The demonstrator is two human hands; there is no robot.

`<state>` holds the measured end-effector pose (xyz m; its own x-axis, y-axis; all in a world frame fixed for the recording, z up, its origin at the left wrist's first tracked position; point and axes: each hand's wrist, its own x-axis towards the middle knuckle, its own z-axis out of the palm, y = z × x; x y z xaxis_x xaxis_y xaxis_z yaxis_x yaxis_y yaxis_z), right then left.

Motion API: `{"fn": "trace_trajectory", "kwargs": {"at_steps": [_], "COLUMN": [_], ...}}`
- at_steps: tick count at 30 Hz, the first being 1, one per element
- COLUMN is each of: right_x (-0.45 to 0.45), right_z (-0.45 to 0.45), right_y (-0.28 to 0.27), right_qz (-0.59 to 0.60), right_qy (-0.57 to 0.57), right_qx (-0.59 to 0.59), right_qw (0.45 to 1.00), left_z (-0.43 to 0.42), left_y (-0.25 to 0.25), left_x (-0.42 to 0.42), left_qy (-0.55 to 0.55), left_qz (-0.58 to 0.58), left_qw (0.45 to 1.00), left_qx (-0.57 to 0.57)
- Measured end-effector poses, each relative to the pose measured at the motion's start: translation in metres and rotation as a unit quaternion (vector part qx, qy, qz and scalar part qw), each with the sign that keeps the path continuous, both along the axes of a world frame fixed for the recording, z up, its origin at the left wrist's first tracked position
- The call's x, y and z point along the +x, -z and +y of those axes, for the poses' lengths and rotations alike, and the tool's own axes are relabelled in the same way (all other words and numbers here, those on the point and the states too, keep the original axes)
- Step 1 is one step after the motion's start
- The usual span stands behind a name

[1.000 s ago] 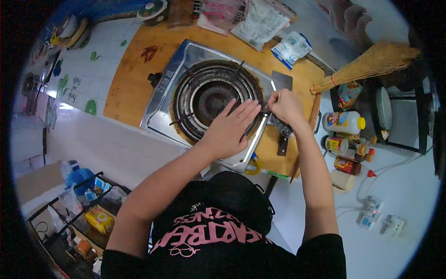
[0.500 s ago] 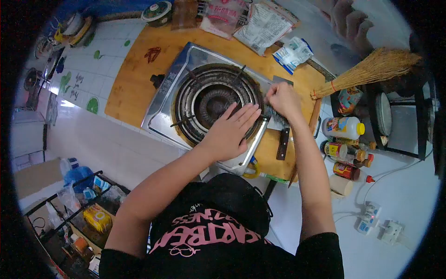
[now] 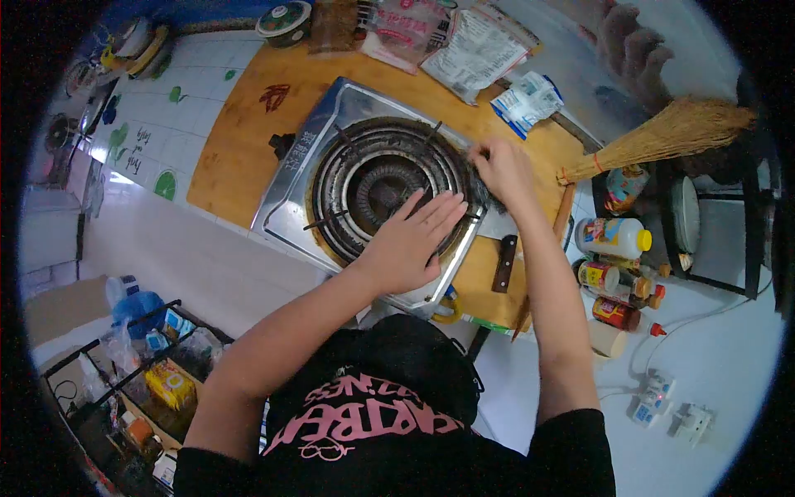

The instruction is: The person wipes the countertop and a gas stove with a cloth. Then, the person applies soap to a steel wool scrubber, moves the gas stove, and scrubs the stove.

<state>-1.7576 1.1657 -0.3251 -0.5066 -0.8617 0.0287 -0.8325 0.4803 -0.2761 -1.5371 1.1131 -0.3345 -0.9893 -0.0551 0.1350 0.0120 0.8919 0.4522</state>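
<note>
My left hand (image 3: 411,243) lies palm down with fingers stretched out, on the near right part of the round black burner (image 3: 386,192) of a silver gas stove (image 3: 279,203). At the stove's right edge, my right hand (image 3: 501,170) is closed on a dark wiry scrubber (image 3: 487,195), which shows partly below the fingers. Under that wrist lies a cleaver (image 3: 504,263), its dark handle toward me and its blade partly hidden.
Plastic bags (image 3: 479,51), a blue-white packet (image 3: 527,103) and a lidded bowl (image 3: 284,23) stand behind the stove. Dried chilies (image 3: 274,97) lie on the wooden board (image 3: 229,149). A straw broom (image 3: 662,139) and bottles (image 3: 613,237) are at the right.
My right hand has moved slightly up and left, with the scrubber shifting from near the cleaver's handle toward the stove's edge. My left hand has stayed nearly still on the burner.
</note>
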Motion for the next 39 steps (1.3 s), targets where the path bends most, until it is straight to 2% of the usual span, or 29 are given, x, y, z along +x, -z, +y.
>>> {"fn": "trace_trajectory", "kwargs": {"at_steps": [1, 5, 8, 12, 14, 18, 20, 22, 26, 28, 30, 31, 33, 37, 39], "right_x": [0.000, -0.007, -0.020, -0.021, -0.018, -0.017, -0.037, -0.041, -0.016, -0.023, -0.031, -0.036, -0.045, -0.047, -0.055], "right_z": [-0.012, -0.011, 0.010, -0.012, -0.037, -0.032, -0.010, -0.001, -0.044, -0.060, -0.060, -0.054, -0.043, -0.068, -0.093], "right_y": [0.004, 0.008, -0.004, -0.002, 0.017, -0.003, 0.002, -0.009, -0.004, 0.009, 0.007, 0.004, -0.003, 0.002, 0.021], "right_qz": [0.021, 0.020, -0.005, -0.027, -0.007, -0.065, -0.062, -0.101, -0.017, -0.050, -0.118, -0.116, -0.134, -0.139, -0.112], "right_qy": [0.047, 0.009, -0.043, -0.004, -0.065, -0.028, -0.043, -0.039, -0.023, -0.024, -0.074, -0.076, -0.122, -0.097, -0.180], "right_qx": [-0.011, -0.042, 0.022, 0.043, -0.070, 0.019, 0.022, 0.099, 0.054, 0.048, 0.015, 0.016, 0.079, 0.120, 0.024], "right_qw": [0.999, 0.999, 0.999, 0.999, 0.995, 0.997, 0.997, 0.989, 0.998, 0.997, 0.990, 0.990, 0.980, 0.978, 0.977], "left_z": [0.001, 0.001, 0.000, 0.000, 0.000, 0.000, 0.000, -0.001, 0.000, 0.000, 0.000, 0.000, 0.000, 0.000, -0.001], "left_y": [-0.001, -0.002, -0.002, -0.002, -0.001, -0.002, 0.000, -0.002, 0.001, -0.001, -0.002, -0.002, -0.001, 0.001, 0.001], "left_x": [0.002, 0.001, 0.002, 0.001, 0.002, 0.001, 0.002, 0.002, 0.001, 0.001, 0.001, 0.001, 0.001, 0.001, 0.000], "left_qy": [0.000, 0.000, -0.013, -0.010, -0.008, -0.008, -0.013, -0.015, -0.007, -0.008, -0.006, -0.006, -0.014, -0.012, -0.013], "left_qz": [-0.001, -0.002, 0.006, -0.004, -0.004, 0.005, 0.000, 0.001, -0.002, -0.008, -0.009, -0.012, -0.013, -0.004, -0.004], "left_qw": [1.000, 1.000, 1.000, 1.000, 1.000, 1.000, 1.000, 1.000, 1.000, 0.999, 0.999, 0.999, 0.999, 0.998, 0.998], "left_qx": [0.008, -0.005, 0.013, 0.028, 0.021, 0.029, 0.028, 0.024, 0.027, 0.030, 0.032, 0.033, 0.036, 0.054, 0.057]}}
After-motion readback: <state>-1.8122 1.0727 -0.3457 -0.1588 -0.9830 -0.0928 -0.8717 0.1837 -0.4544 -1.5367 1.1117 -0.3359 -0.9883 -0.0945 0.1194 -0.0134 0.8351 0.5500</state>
